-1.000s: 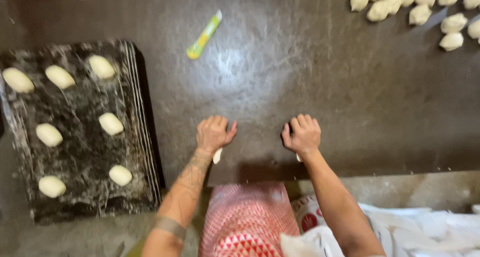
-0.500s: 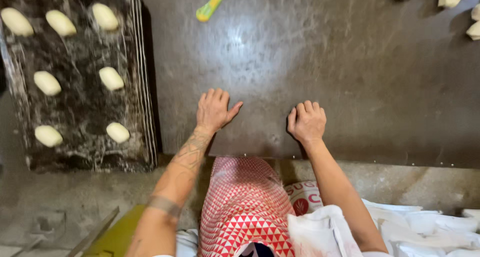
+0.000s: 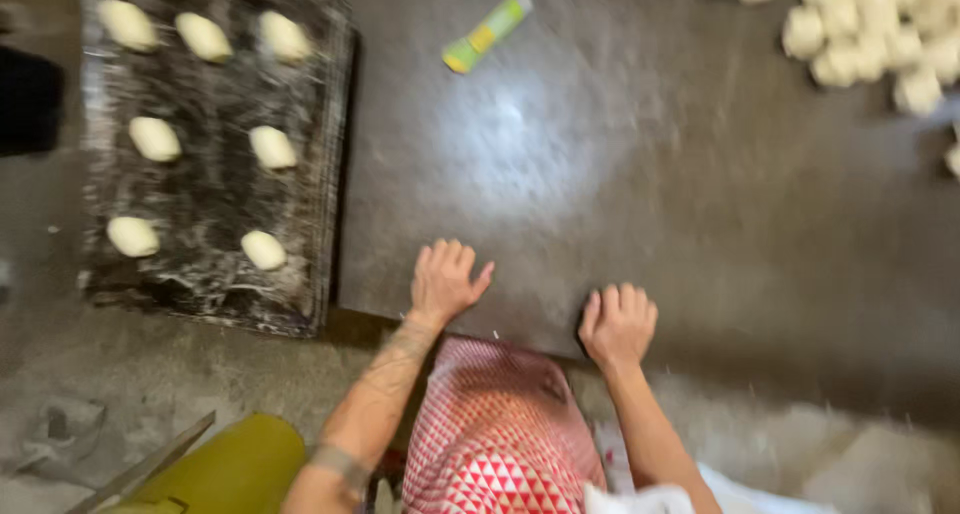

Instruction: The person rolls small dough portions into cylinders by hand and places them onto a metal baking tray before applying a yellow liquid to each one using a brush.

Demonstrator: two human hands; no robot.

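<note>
Currently both hands rest palm-down on the dark tabletop (image 3: 640, 204), near its front edge. The left hand (image 3: 445, 284) lies flat with fingers (image 3: 448, 259) spread and the thumb angled outward. The right hand (image 3: 618, 324) sits well apart from it, fingers (image 3: 612, 302) together and slightly curled; whether anything lies beneath either palm cannot be told. Beyond the left hand stands a flour-dusted black baking tray (image 3: 215, 274) carrying seven shaped dough pieces (image 3: 155, 139) in rows. A green and yellow tube (image 3: 487, 32) lies on the tabletop, far beyond the left hand. A heap of dough balls (image 3: 870, 34) occupies the far corner beyond the right hand.
</note>
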